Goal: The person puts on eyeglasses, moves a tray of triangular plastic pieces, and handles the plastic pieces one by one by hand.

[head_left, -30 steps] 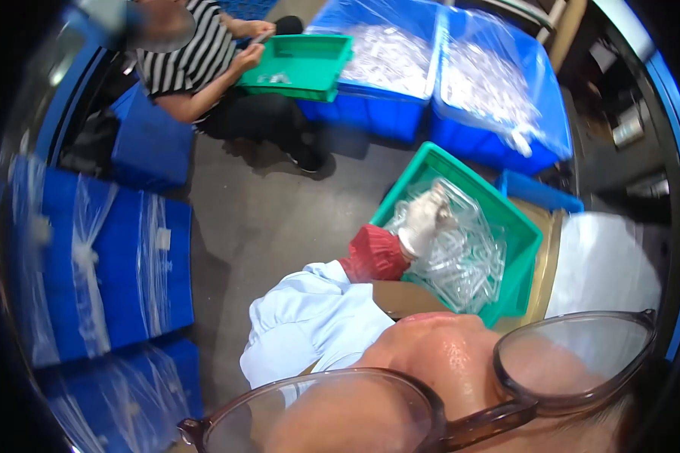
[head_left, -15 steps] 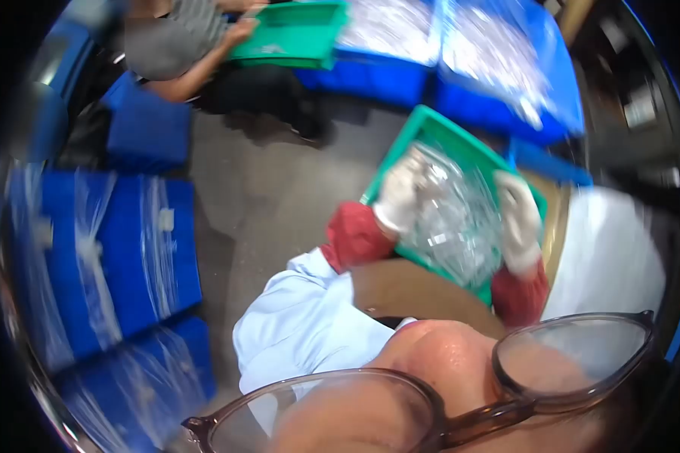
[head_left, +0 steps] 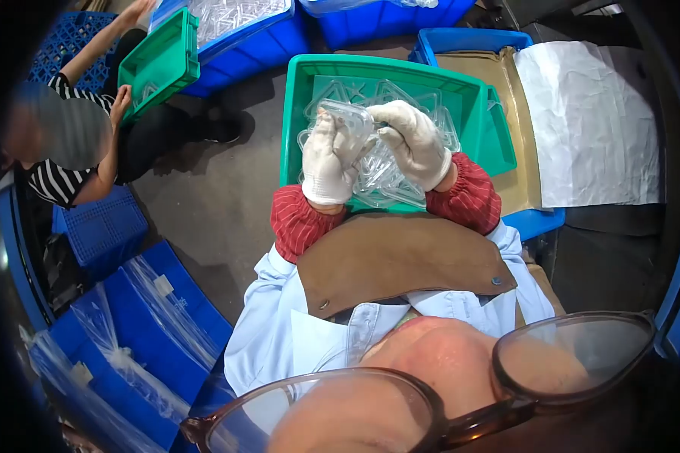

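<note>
My left hand (head_left: 330, 160), in a white glove, has its fingers closed round a clear plastic piece (head_left: 347, 113) with rounded edges. My right hand (head_left: 417, 145), gloved too, bends its fingers and thumb onto the right side of that piece. Both hands are raised over a green bin (head_left: 298, 87). In the bin lies a heap of clear plastic pieces (head_left: 381, 170), some with triangular outlines. My hands cover part of the heap. The far edge of the held piece is hard to make out against the heap.
At the upper left, a person in a striped top (head_left: 72, 181) sits by a tilted green tray (head_left: 185, 45). Blue bins (head_left: 257, 49) with clear pieces stand behind. To my right are a cardboard-lined blue bin (head_left: 468, 39) and a white sheet (head_left: 593, 124). Plastic-wrapped blue boxes (head_left: 140, 332) stand lower left.
My hands were apart over the bin and now meet at one clear piece. The view has turned, so the bin appears further left. The other person's hand has lifted off the tray's far side.
</note>
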{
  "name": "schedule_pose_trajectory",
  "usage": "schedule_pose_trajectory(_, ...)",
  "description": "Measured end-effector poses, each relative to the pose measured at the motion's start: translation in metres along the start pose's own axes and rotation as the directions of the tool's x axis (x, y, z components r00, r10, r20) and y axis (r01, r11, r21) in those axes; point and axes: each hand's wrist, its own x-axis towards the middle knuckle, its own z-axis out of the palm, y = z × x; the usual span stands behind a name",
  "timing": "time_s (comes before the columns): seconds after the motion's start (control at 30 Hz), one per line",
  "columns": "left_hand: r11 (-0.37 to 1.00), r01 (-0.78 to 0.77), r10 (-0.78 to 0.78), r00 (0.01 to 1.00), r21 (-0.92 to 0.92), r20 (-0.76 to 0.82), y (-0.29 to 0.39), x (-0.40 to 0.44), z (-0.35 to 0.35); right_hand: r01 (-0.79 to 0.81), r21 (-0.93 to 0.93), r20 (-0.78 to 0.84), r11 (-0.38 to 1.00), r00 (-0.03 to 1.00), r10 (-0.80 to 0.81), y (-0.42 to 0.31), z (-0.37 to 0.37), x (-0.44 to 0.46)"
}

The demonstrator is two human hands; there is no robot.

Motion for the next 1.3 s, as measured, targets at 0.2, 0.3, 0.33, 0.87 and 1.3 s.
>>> schedule_pose_trajectory(0.2, 0.995, 0.069, -0.066, 0.997, -0.070, 0.031, -0.002, -0.001, 0.002, 0.012, -0.035, -0.004, 0.999, 1.000, -0.012, 0.008, 0.004, -0.005)
schedule_pose_trajectory(0.3, 0.993, 0.113, -0.112, 0.993, -0.025, 0.047, 0.000, -0.001, 0.001, 0.050, -0.074, -0.045, 0.996, 0.998, -0.053, 0.008, 0.001, 0.002)
schedule_pose_trajectory(0.33, 0.997, 0.078, -0.078, 0.997, 0.012, 0.021, 0.000, 0.000, 0.006, 0.082, -0.087, -0.063, 0.993, 0.994, -0.088, 0.008, 0.000, 0.005)
schedule_pose_trajectory(0.87, 0.975, -0.201, 0.192, 0.977, 0.098, 0.094, -0.002, -0.001, 0.006, -0.547, 0.303, 0.130, 0.780, 0.835, 0.535, -0.016, -0.009, 0.002)
schedule_pose_trajectory(1.3, 0.560, -0.555, 0.458, 0.826, 0.615, 0.329, -0.002, 0.010, -0.066, -0.549, -0.124, 0.460, 0.827, 0.707, 0.538, -0.010, -0.011, 0.013)
